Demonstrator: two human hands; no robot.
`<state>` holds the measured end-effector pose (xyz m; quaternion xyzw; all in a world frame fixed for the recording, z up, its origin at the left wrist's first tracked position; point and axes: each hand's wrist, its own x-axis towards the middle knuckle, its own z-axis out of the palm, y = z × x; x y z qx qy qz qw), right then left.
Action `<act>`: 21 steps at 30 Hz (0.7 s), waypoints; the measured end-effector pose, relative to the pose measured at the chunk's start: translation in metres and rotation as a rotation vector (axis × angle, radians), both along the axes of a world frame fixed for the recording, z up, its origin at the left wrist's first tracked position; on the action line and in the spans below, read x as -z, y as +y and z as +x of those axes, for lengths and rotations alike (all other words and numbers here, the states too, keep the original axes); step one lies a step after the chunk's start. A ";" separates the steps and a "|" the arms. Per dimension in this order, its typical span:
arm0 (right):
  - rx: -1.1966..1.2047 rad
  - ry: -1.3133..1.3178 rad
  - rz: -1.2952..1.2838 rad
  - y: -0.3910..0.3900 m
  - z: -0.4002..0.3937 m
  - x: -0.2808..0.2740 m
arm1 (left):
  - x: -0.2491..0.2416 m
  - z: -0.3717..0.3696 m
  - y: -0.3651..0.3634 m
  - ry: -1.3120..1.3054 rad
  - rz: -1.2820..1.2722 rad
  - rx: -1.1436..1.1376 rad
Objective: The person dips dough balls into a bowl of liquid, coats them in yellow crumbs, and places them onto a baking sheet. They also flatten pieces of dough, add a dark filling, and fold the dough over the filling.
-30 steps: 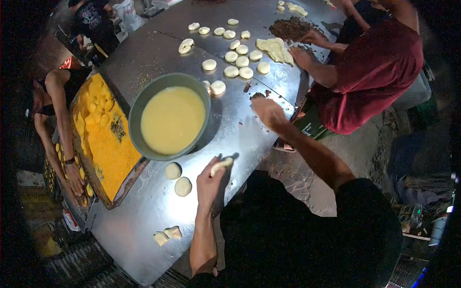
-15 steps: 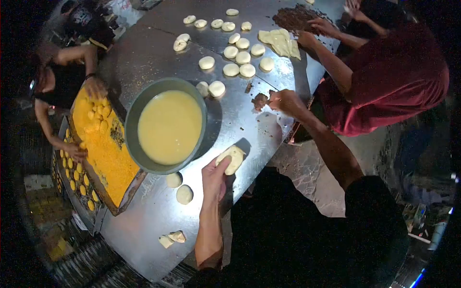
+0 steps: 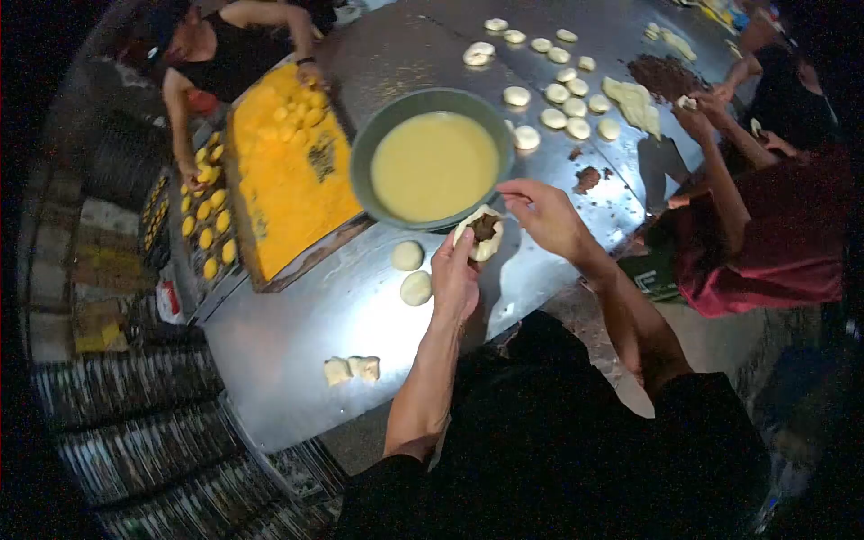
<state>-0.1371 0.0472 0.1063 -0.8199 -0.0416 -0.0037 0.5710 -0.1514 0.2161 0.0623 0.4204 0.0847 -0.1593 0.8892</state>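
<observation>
My left hand (image 3: 455, 281) is closed around a dough round (image 3: 476, 248), cupped with its edges raised. A lump of dark brown filling (image 3: 484, 227) sits in its hollow. Just right of the dough, my right hand (image 3: 551, 220) is apart from it, fingers stretched toward the bowl's edge and nothing visible in them. The large grey-green bowl (image 3: 362, 171) of pale yellow liquid (image 3: 436, 166) stands beyond my left hand. Two dough balls (image 3: 411, 272) lie left of that hand. On the metal table to the right is a small heap of brown filling (image 3: 588, 180).
A tray (image 3: 261, 281) of orange-yellow crumbs stands left, worked by a person (image 3: 211, 40). Several dough rounds (image 3: 576, 107), a flat dough sheet (image 3: 633, 103) and a filling pile (image 3: 664, 77) lie at the back. A co-worker in maroon (image 3: 765, 243) stands right. Dough scraps (image 3: 351, 369) lie near the front edge.
My right hand has come from the filling heap to beside the dough in my left hand. Brown filling now sits in that dough. The view has shifted, so the table appears further right.
</observation>
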 end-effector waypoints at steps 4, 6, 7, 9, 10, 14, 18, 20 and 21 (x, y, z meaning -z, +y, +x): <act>-0.061 0.378 0.307 0.044 0.005 -0.004 | -0.007 -0.011 0.030 -0.110 0.112 -0.047; -0.035 0.314 0.322 0.066 -0.004 0.001 | -0.010 -0.013 0.036 -0.105 0.121 -0.130; -0.011 -0.053 0.072 0.077 -0.018 0.001 | -0.006 -0.013 0.039 -0.101 0.155 -0.120; -0.064 -0.588 -0.416 0.091 -0.045 -0.006 | -0.020 -0.017 0.039 -0.160 0.105 -0.090; -0.050 -0.638 -0.501 0.094 -0.050 -0.013 | -0.033 -0.024 0.040 -0.189 -0.024 0.005; -0.153 -0.673 -0.482 0.076 -0.051 -0.054 | -0.078 -0.059 0.045 -0.345 0.342 -0.001; -0.301 -0.199 -0.296 0.070 -0.043 -0.100 | -0.067 -0.027 0.057 -1.043 0.998 -0.457; -0.231 -0.318 -0.317 0.069 -0.031 -0.111 | -0.077 -0.016 0.039 -0.828 0.702 -0.402; -0.175 -0.433 -0.337 0.065 -0.025 -0.115 | -0.084 -0.011 0.029 -0.599 0.412 -0.344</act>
